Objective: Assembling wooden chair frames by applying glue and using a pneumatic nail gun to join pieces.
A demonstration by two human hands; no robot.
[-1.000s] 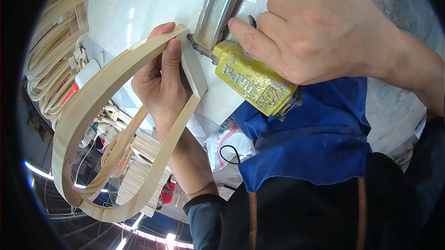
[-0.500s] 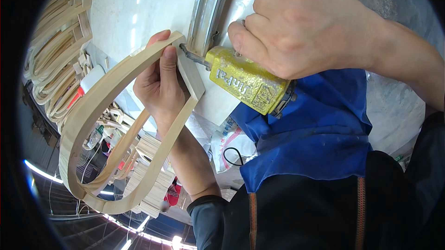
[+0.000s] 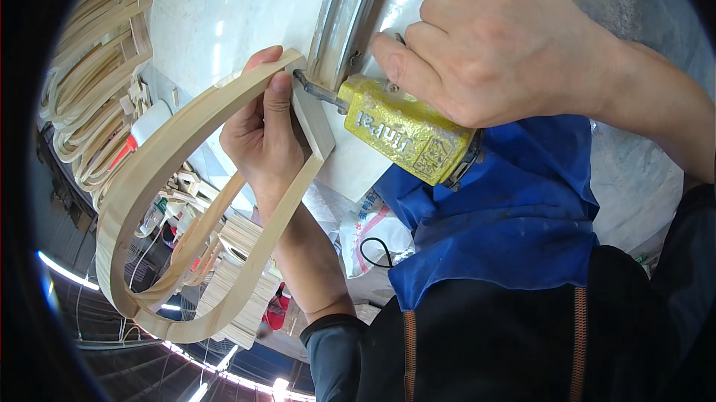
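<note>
A curved pale wooden frame is gripped near its upper end by my left hand, thumb on the near face and fingers behind. A short wooden crosspiece joins the frame's two legs there. My right hand is wrapped round a yellow nail gun, whose handle the fist mostly hides. The gun's dark narrow nose points left and meets the frame where the curved leg and crosspiece join. Whether the tip presses on the wood is too fine to tell.
Under the work lies a white tabletop with a metal rail. Several bent wooden frames are stacked at the far left, beside a white bottle with a red nozzle. Thin wooden slats are piled below. A blue apron covers my lap.
Both hands, with the nail gun and the upper end of the frame, have shifted slightly to the right. The grip of each hand stays the same.
</note>
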